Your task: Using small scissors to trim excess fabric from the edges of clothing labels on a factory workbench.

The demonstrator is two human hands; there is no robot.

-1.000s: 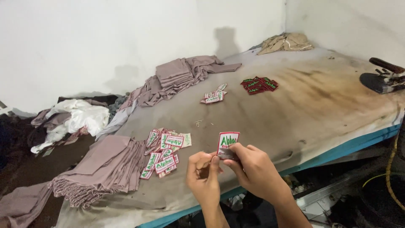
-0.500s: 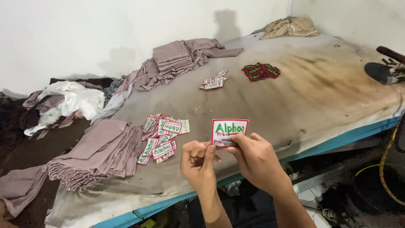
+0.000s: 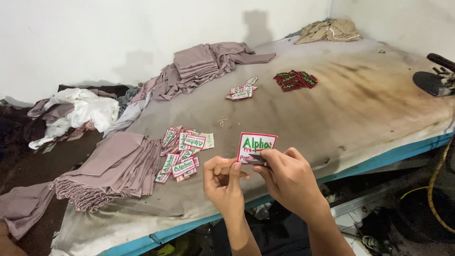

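Patch point(image 3: 256, 144): square, embroidered, white with red border and green lettering, held upright at lower centre of the frame, just above both hands. Right hand point(image 3: 289, 182) pinches its lower edge; left hand point(image 3: 222, 182) curled, fingertips at lower left corner. Padded, scorched table point(image 3: 360, 104) carries patch pile point(image 3: 182, 151) beside folded mauve cloth point(image 3: 113, 166), centre left.

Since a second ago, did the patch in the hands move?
Yes. The patch rose and turned to face the camera, judged against the patch pile on the table; both hands hold it.

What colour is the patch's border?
Red, round the white patch with green lettering; head view.
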